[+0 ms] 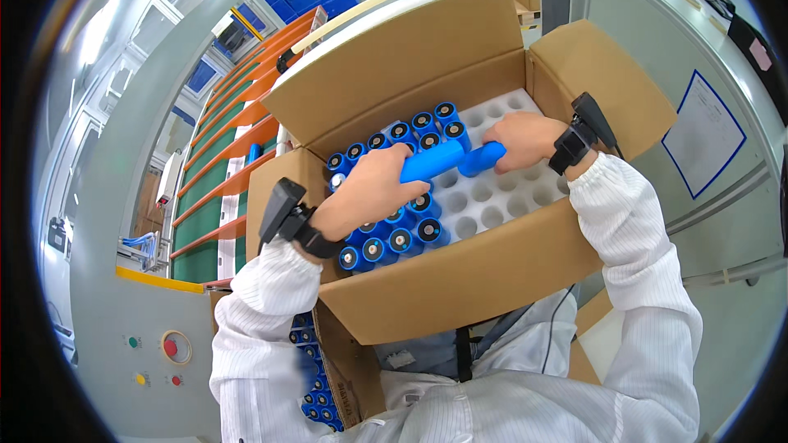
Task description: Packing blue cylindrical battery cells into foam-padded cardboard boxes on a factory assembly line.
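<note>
An open cardboard box (460,279) stands in front of me with a white foam tray (492,197) of round holes inside. Blue cylindrical battery cells (400,239) stand upright in its left part; holes on the right hold nothing. Over the standing cells, my left hand (369,189) is closed round a blue battery cell (432,162) lying sideways, pointing right. My right hand (525,141) grips another blue battery cell (481,160), tilted, its lower end close above the foam. The two held cells come close together in the middle; whether they touch I cannot tell.
A second box (335,361) with more blue cells sits low at the left, partly behind my sleeve. Beyond it runs a conveyor (234,156) with orange dividers. A grey panel with buttons (170,348) is at the left, a grey cabinet (698,123) at the right.
</note>
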The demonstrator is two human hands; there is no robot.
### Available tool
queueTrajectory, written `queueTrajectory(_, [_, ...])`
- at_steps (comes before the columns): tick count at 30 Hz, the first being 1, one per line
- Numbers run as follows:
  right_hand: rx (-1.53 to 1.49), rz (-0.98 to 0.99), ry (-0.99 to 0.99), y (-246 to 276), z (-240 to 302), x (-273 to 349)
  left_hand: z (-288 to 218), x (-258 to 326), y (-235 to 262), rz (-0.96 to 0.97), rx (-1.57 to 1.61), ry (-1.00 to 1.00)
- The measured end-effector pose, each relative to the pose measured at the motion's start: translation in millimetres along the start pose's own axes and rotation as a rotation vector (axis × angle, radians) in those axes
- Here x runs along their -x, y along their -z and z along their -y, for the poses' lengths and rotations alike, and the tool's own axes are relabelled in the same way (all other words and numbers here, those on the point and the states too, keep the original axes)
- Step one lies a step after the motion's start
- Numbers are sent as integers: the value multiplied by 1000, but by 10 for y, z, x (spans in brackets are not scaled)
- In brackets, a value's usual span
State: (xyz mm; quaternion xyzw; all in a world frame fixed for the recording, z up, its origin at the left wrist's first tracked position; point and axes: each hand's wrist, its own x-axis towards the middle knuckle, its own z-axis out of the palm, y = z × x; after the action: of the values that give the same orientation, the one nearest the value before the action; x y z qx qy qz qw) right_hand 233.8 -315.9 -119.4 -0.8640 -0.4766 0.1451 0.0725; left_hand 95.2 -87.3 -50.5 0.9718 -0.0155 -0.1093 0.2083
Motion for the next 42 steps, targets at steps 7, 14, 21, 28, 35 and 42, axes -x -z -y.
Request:
queueTrajectory(7, [-291, -434, 134, 46, 81, -70, 156, -336, -331, -132, -197, -210])
queueTrajectory(14, [-362, -499, 237, 79, 241, -171, 233, -504, -349, -208, -303, -367])
queueTrajectory(21, [-304, -497, 196, 151, 249, -81, 226, -723, -96, -22, -172, -312])
queueTrajectory(28, [-378, -499, 255, 127, 194, -181, 294, -794, -249, -2, -193, -329])
queueTrajectory(35, [-296, -386, 290, 173, 294, -37, 593, -361, 558, -220, 50, -420])
queueTrajectory(42, [-294, -288, 289, 250, 571, -82, 3570, 119, 1598, -744, -148, 277])
